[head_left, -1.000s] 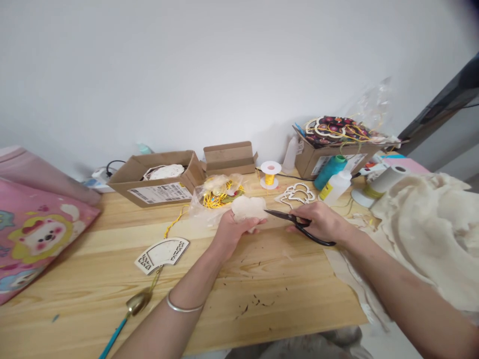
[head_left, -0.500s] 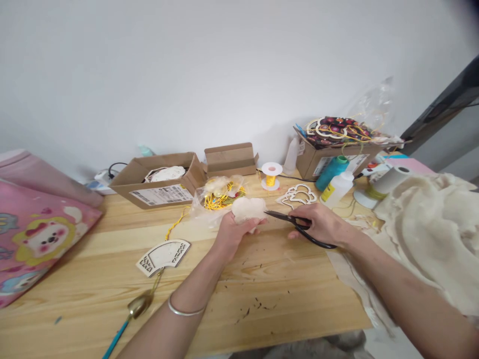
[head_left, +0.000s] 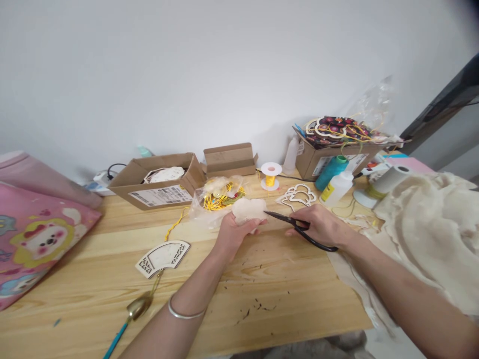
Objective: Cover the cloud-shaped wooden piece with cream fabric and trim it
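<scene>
A pale cream, cloud-shaped piece of cloth (head_left: pixel 248 209) is pinched in my left hand (head_left: pixel 235 230), its scalloped edge facing up and away. My right hand (head_left: pixel 324 225) grips a pair of black scissors (head_left: pixel 299 227), whose tips point left at the cloth's right edge. From here the blades look nearly closed, and I cannot tell whether they touch the cloth. Behind the scissors lies a cloud-shaped wooden frame (head_left: pixel 298 196). A fan-shaped wooden piece (head_left: pixel 163 258) with a yellow cord and tassel rests left of my left arm.
Cardboard boxes (head_left: pixel 160 192) line the wall, with a yellow thread spool (head_left: pixel 270 177) and a plastic bag of cords (head_left: pixel 220 197). A white squeeze bottle (head_left: pixel 337 188) stands beside a teal thread cone (head_left: pixel 331 172). Crumpled cream fabric (head_left: pixel 430 224) covers the right side; a pink bag (head_left: pixel 45 239) sits left.
The scissor blades have closed a little, and my right fingers have drawn in slightly around the handles. My left hand and the cloth have barely moved.
</scene>
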Demonstrator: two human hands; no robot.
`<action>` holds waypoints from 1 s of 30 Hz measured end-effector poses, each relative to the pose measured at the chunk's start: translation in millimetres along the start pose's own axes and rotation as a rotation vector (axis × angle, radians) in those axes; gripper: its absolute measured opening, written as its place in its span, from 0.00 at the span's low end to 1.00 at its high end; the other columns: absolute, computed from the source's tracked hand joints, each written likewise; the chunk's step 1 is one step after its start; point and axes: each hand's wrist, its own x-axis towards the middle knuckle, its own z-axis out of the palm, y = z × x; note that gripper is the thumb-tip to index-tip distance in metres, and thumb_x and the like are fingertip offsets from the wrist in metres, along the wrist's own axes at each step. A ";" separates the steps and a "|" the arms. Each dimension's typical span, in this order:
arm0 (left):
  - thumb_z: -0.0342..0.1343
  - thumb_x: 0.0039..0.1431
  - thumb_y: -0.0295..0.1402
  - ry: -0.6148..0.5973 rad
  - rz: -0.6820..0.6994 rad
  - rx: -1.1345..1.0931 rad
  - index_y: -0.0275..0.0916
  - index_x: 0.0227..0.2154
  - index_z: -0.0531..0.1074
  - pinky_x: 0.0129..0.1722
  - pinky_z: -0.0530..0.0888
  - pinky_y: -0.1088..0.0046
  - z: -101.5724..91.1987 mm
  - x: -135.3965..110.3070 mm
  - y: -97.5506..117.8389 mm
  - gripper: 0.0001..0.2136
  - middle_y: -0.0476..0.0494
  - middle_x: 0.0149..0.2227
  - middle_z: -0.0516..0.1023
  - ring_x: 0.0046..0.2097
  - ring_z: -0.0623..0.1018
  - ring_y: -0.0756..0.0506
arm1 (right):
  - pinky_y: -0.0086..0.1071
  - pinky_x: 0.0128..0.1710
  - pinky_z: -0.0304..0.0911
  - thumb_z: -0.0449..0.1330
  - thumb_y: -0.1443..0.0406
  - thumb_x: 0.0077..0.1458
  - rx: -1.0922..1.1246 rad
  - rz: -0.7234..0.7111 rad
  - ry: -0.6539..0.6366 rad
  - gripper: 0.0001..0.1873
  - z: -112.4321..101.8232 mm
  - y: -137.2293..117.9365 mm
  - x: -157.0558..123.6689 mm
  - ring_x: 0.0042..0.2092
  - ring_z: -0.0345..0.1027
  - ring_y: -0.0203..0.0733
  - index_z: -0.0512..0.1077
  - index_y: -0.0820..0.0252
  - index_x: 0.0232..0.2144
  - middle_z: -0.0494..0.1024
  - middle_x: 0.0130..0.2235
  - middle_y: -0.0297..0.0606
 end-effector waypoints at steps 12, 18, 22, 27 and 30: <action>0.63 0.40 0.29 -0.031 -0.005 -0.063 0.34 0.34 0.72 0.26 0.71 0.76 -0.9 -0.2 -1.4 0.14 0.44 0.31 0.79 0.35 0.78 0.44 | 0.27 0.22 0.46 0.52 0.57 0.54 -0.079 -0.049 0.067 0.17 3.9 4.8 -2.6 0.20 0.53 0.32 0.64 0.60 0.18 0.64 0.17 0.31; 0.64 0.39 0.29 -0.049 -0.052 -0.092 0.35 0.34 0.72 0.25 0.71 0.76 -1.8 -1.3 1.4 0.15 0.44 0.31 0.79 0.35 0.78 0.44 | 0.27 0.22 0.47 0.53 0.55 0.53 -0.016 -0.059 0.023 0.18 -0.5 6.9 -1.4 0.21 0.53 0.32 0.64 0.60 0.19 0.64 0.19 0.31; 0.64 0.39 0.29 -0.044 -0.059 -0.097 0.35 0.34 0.72 0.26 0.71 0.76 -1.4 -1.6 2.3 0.15 0.45 0.31 0.79 0.35 0.78 0.45 | 0.26 0.22 0.46 0.54 0.54 0.52 0.042 -0.053 -0.034 0.18 -6.0 5.8 -1.0 0.22 0.51 0.31 0.64 0.61 0.20 0.63 0.20 0.30; 0.65 0.37 0.30 -0.019 -0.057 -0.090 0.36 0.34 0.72 0.26 0.71 0.75 -1.0 -0.7 1.7 0.17 0.45 0.31 0.79 0.34 0.78 0.44 | 0.26 0.23 0.47 0.55 0.52 0.50 0.044 -0.045 -0.023 0.18 -8.5 5.0 -1.8 0.24 0.53 0.33 0.66 0.61 0.23 0.64 0.21 0.31; 0.65 0.37 0.30 -0.014 -0.058 -0.090 0.35 0.34 0.72 0.26 0.71 0.75 -1.1 0.1 1.0 0.17 0.45 0.30 0.79 0.34 0.78 0.44 | 0.26 0.24 0.47 0.55 0.52 0.50 0.008 -0.020 -0.018 0.18 -6.6 5.8 -2.1 0.23 0.53 0.32 0.66 0.61 0.22 0.64 0.21 0.31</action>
